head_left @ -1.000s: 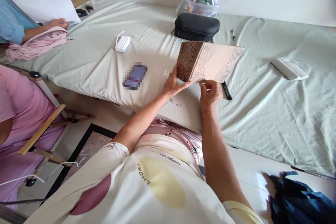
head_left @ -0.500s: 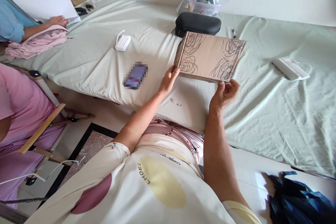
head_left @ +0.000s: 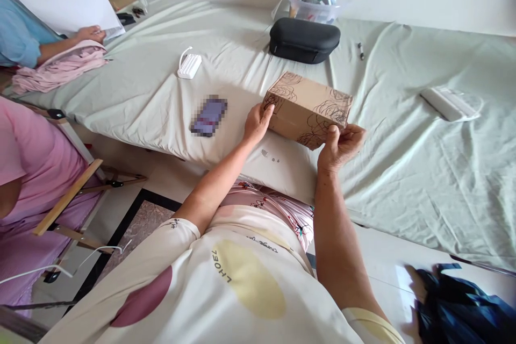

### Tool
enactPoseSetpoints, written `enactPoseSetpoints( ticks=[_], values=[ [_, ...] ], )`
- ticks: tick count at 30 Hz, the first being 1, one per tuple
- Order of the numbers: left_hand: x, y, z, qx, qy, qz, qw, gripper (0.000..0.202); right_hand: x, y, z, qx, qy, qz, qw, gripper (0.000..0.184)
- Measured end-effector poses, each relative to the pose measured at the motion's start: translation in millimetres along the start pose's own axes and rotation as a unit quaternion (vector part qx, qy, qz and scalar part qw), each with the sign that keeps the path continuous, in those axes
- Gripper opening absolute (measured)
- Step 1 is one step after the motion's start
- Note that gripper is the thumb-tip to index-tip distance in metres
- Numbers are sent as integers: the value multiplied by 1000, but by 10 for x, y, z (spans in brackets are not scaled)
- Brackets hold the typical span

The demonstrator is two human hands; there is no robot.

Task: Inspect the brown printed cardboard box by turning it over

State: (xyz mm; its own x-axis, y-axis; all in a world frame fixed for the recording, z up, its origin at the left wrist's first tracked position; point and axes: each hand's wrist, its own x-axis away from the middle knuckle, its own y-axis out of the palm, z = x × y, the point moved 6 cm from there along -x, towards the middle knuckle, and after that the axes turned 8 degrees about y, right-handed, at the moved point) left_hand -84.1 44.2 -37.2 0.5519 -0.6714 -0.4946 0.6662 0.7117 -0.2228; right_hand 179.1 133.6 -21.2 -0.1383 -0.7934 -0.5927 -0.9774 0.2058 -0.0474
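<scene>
A brown cardboard box covered in black scribbles is held between both my hands just over the near edge of a table draped in pale green cloth. My left hand presses its left end, fingers on the side face. Gripping the box's near right corner is my right hand, thumb up on the front face. The box lies flat with its long side across me.
A phone lies left of the box, a white power bank beyond it. A black case, a plastic tub and a white object sit farther off. Another person's hand rests at far left.
The box was tipped up on edge with its broad scribbled face toward me; both hands have turned it down flat and lower. My right hand shifted from its bottom edge to the right corner.
</scene>
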Motion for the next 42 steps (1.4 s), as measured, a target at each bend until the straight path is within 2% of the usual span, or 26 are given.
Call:
enactPoseSetpoints(
  ticks=[3, 6, 9, 11, 15, 18, 21, 24, 28, 32, 35, 39, 42],
  values=[
    [5, 13, -27, -16, 1, 4, 1000, 78, 18, 17, 32, -12, 16, -25, 999, 66],
    [7, 27, -13, -42, 29, 6, 999, 78, 58, 42, -2, -16, 30, -60, 998, 69],
    [45, 55, 88, -67, 70, -10, 995, 77, 138, 103, -116, -11, 33, -97, 995, 64],
    [98, 114, 182, -68, 94, -41, 992, 76, 214, 177, -215, -10, 26, -131, 991, 61],
    [228, 292, 378, -48, 169, -117, 977, 63, 379, 363, -403, -1, -33, -230, 973, 56],
    [291, 356, 466, -50, 246, -143, 957, 60, 447, 415, -486, 29, -99, -259, 960, 53],
    [294, 357, 467, -61, 286, -143, 946, 65, 456, 416, -496, 77, -134, -252, 955, 52],
    [262, 329, 444, -63, 285, -122, 949, 58, 391, 377, -419, 121, -117, -219, 961, 52],
    [252, 292, 470, -72, 283, -108, 950, 56, 184, 182, -183, 135, -21, -114, 984, 55],
    [246, 226, 497, -63, 278, -92, 954, 56, 26, -26, 41, 123, 82, -27, 989, 56],
    [224, 170, 498, -61, 264, -68, 960, 57, -2, -56, 96, 107, 124, -25, 986, 49],
    [184, 87, 495, -61, 240, -23, 969, 53, 3, -25, 51, 101, 113, -40, 988, 44],
    [146, 17, 465, -14, 224, 11, 975, 51, 0, -2, 59, 102, 118, -46, 987, 41]
  ],
)
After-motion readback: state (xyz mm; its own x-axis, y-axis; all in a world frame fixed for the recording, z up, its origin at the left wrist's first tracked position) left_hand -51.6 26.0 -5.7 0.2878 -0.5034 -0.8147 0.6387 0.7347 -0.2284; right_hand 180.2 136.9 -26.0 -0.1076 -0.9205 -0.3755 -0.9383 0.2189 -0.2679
